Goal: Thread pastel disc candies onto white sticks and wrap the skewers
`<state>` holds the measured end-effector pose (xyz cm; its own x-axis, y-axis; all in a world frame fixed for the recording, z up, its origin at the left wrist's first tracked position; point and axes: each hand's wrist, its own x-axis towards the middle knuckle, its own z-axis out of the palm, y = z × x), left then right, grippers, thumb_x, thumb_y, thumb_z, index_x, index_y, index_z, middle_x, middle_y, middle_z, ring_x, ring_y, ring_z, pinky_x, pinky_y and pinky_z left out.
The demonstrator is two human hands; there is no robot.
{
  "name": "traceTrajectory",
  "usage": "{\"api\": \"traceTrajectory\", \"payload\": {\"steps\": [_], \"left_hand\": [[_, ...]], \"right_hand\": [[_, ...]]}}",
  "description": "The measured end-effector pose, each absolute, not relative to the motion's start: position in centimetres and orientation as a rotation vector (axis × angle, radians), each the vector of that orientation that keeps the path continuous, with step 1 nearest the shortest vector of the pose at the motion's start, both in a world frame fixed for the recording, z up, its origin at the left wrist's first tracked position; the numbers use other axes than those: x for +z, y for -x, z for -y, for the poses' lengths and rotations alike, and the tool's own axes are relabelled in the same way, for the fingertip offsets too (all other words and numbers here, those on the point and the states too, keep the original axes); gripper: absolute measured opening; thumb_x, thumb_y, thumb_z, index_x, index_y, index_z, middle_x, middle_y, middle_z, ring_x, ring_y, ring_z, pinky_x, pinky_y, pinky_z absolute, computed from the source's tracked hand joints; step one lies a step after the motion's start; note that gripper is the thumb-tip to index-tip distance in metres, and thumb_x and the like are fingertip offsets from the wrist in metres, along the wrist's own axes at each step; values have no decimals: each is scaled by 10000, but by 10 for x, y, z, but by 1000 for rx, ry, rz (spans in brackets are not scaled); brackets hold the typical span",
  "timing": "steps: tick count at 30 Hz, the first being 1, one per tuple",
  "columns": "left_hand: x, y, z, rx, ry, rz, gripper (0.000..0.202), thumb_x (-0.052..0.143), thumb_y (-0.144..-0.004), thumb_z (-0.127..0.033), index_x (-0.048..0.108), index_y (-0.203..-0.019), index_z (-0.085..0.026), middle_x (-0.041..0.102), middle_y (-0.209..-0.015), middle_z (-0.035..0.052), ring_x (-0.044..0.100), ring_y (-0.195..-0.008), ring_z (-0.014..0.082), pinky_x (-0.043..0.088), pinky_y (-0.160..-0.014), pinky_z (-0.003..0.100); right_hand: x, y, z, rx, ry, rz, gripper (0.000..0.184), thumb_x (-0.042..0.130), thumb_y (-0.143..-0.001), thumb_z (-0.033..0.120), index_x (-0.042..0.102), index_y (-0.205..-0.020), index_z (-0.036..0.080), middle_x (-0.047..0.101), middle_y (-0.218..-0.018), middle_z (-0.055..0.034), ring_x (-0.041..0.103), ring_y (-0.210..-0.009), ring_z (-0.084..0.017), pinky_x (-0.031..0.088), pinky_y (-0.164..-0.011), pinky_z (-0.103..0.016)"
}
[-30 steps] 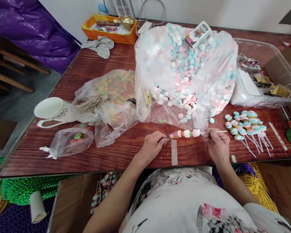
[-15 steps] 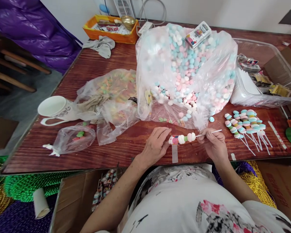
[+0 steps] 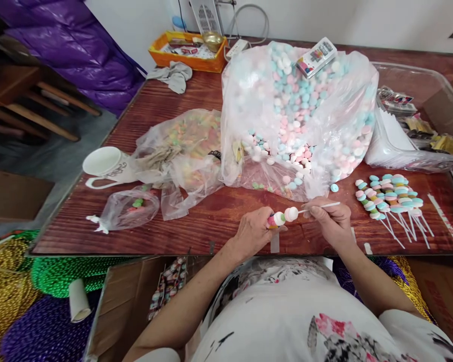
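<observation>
My left hand (image 3: 252, 229) is closed around the left end of a marshmallow skewer (image 3: 289, 214), just above the table's front edge. White, green and pale pink pieces show to the right of its fingers; the rest is hidden. My right hand (image 3: 329, 219) pinches the skewer's white stick, whose tip sticks out past the fingers. Below the left hand a strip of clear tape (image 3: 275, 243) hangs at the table edge. To the right of my right hand lies a bunch of marshmallow skewers (image 3: 390, 196) with their sticks toward me.
A big clear bag of pastel marshmallows (image 3: 249, 95) fills the back middle, with a small packet (image 3: 317, 56) on top. Left of it are another candy bag (image 3: 189, 133), a white mug (image 3: 107, 163) and a small bag (image 3: 126, 208). A clear bin (image 3: 419, 157) stands right.
My left hand has slid right and closed over the skewer's left end, covering the colourful wrapper-like part. The right hand keeps its pinch on the stick. The whole view has shifted slightly.
</observation>
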<state>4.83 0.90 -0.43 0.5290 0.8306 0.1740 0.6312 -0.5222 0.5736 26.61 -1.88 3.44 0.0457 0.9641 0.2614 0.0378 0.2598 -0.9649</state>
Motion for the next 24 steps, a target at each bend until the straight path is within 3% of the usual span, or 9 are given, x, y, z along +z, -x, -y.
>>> {"api": "traceTrajectory", "payload": {"steps": [4, 12, 21, 23, 24], "left_hand": [[-2, -50, -7, 642, -2361, -1240, 213, 602, -846, -359, 501, -780, -184, 563, -681, -8, 483, -586, 126, 284, -544, 251], [10, -59, -9, 641, -2097, -1207, 248, 652, -792, -350, 474, -735, -188, 510, -622, -52, 405, -536, 91, 275, -528, 225], [15, -72, -6, 667, -2002, -1149, 121, 559, -744, -144, 462, -683, -182, 436, -584, -56, 357, -528, 89, 263, -518, 239], [23, -69, -9, 677, -1868, -1098, 130, 634, -704, -157, 527, -778, -169, 491, -641, -49, 400, -565, 89, 297, -531, 230], [28, -65, -12, 671, -1765, -1039, 252, 688, -681, -179, 563, -900, -165, 540, -708, -37, 445, -604, 93, 332, -546, 223]], "right_hand": [[29, -254, 17, 925, 1097, 1140, 140, 645, -857, 258, 729, -748, 235, 636, -633, 28, 548, -583, -108, 421, -573, -258], [18, -225, 28, 886, 1101, 1165, 187, 615, -873, 292, 710, -728, 222, 629, -618, 14, 549, -584, -118, 447, -580, -269], [6, -207, 21, 961, 1059, 1379, 240, 611, -864, 320, 686, -666, 209, 616, -626, 6, 554, -600, -116, 444, -609, -265], [8, -210, 15, 1017, 1021, 1400, 245, 621, -858, 336, 687, -659, 209, 617, -625, 9, 547, -592, -113, 438, -609, -265], [12, -214, 11, 1079, 995, 1391, 256, 625, -857, 352, 687, -654, 209, 615, -620, 11, 542, -588, -112, 435, -606, -265]]}}
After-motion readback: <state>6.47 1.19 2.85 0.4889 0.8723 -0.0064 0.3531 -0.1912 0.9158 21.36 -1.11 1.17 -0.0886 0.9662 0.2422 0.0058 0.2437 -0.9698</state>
